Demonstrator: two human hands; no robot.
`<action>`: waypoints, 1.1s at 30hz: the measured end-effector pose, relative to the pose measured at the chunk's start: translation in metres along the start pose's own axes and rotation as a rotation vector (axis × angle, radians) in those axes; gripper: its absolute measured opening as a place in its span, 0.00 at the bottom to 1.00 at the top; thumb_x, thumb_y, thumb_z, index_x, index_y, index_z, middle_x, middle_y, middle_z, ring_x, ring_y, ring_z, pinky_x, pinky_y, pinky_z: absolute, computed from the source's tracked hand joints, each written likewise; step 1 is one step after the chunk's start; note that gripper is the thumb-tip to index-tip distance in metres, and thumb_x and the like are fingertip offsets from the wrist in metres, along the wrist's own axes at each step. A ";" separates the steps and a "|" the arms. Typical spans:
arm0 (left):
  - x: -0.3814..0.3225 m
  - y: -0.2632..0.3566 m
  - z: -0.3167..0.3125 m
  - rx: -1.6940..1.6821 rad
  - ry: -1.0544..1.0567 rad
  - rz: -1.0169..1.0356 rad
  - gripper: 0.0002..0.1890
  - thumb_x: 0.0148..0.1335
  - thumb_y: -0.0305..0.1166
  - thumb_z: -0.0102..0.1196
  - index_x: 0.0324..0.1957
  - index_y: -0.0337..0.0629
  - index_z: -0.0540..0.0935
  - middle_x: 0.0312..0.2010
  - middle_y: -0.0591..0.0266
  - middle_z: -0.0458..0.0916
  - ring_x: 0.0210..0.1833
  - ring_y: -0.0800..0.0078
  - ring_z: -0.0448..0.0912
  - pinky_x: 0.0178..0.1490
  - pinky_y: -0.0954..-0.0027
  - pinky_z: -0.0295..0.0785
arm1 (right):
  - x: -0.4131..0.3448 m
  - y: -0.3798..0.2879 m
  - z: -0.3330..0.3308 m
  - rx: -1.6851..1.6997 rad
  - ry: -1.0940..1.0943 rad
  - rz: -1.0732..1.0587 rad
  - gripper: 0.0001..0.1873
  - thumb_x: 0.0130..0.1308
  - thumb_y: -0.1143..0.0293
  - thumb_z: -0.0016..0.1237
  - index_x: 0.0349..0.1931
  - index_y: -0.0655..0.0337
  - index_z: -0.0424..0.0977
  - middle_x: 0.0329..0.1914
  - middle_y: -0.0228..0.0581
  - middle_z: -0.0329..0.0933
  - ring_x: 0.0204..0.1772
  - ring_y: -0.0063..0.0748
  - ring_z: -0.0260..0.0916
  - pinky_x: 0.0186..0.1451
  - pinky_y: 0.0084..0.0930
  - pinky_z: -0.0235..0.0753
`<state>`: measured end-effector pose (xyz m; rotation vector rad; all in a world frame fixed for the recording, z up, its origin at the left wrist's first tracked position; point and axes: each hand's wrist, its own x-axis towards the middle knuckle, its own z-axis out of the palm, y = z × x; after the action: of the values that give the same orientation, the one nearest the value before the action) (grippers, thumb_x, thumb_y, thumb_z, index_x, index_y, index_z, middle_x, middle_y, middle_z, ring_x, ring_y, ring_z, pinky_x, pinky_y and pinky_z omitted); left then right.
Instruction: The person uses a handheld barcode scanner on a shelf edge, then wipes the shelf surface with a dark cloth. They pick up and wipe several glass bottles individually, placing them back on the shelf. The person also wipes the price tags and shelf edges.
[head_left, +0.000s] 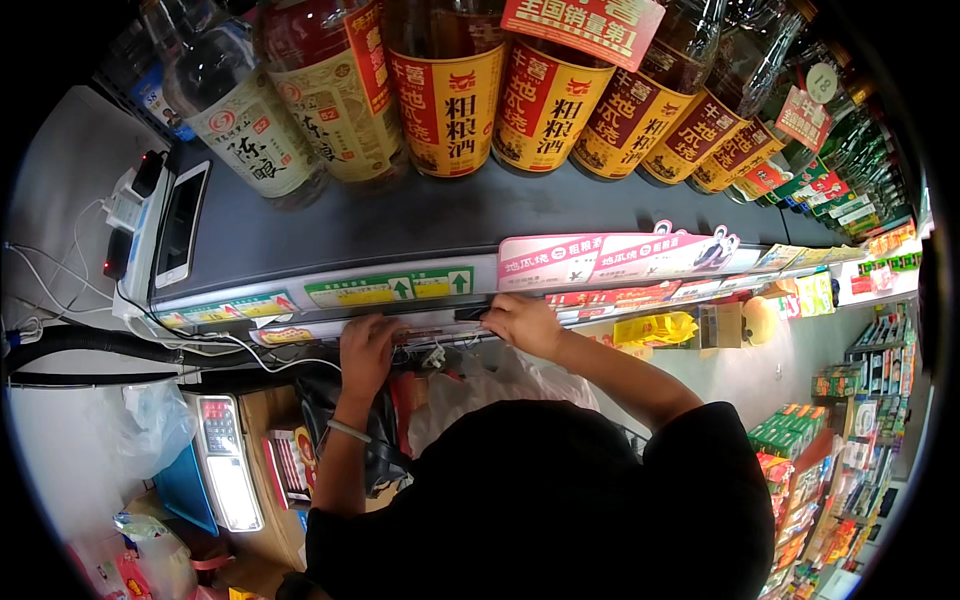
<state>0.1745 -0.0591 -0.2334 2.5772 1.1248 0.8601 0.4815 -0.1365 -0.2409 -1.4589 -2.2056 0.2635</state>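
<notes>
My left hand (367, 349), with a light bracelet on its wrist, is at the edge of a lower shelf, its fingers bent downward and their tips hidden. To its right, my right hand (521, 322) pinches a small dark object (471, 313) at the same lower shelf edge; what the object is cannot be told. Above both hands runs the upper shelf's front edge with green and yellow price tags (390, 289) and a pink and white printed strip (555, 259). Whatever lies under the left fingers is hidden.
Glass liquor bottles (446, 112) line the dark shelf top (360, 225). A white phone (180, 225) lies at its left end, near a power strip (124, 210) and cables. Below left are a scale with keypad (232, 465) and a blue tray (184, 487); plastic bags (495, 375) hang below the hands.
</notes>
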 end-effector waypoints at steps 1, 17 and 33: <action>-0.001 0.004 0.003 0.055 0.046 0.010 0.17 0.54 0.24 0.60 0.47 0.50 0.84 0.42 0.60 0.79 0.46 0.57 0.77 0.51 0.56 0.72 | 0.000 0.001 0.000 0.013 0.004 0.016 0.04 0.63 0.65 0.53 0.35 0.52 0.77 0.35 0.35 0.71 0.41 0.40 0.76 0.37 0.38 0.77; 0.031 0.042 0.054 -0.111 -0.099 -0.035 0.13 0.54 0.39 0.67 0.29 0.44 0.78 0.25 0.62 0.80 0.30 0.57 0.79 0.37 0.56 0.71 | 0.019 -0.005 0.024 -0.090 0.041 -0.076 0.07 0.62 0.63 0.52 0.30 0.53 0.74 0.34 0.33 0.70 0.40 0.38 0.75 0.39 0.35 0.78; 0.040 0.036 0.033 0.171 -0.291 0.085 0.03 0.58 0.33 0.59 0.30 0.48 0.81 0.27 0.63 0.80 0.37 0.61 0.79 0.45 0.59 0.70 | -0.047 0.025 -0.020 -0.244 -0.076 0.050 0.06 0.62 0.65 0.51 0.32 0.55 0.76 0.39 0.35 0.73 0.42 0.39 0.76 0.36 0.34 0.80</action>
<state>0.2374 -0.0537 -0.2284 2.7893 1.0494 0.3979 0.5264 -0.1711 -0.2467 -1.6582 -2.3303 0.0676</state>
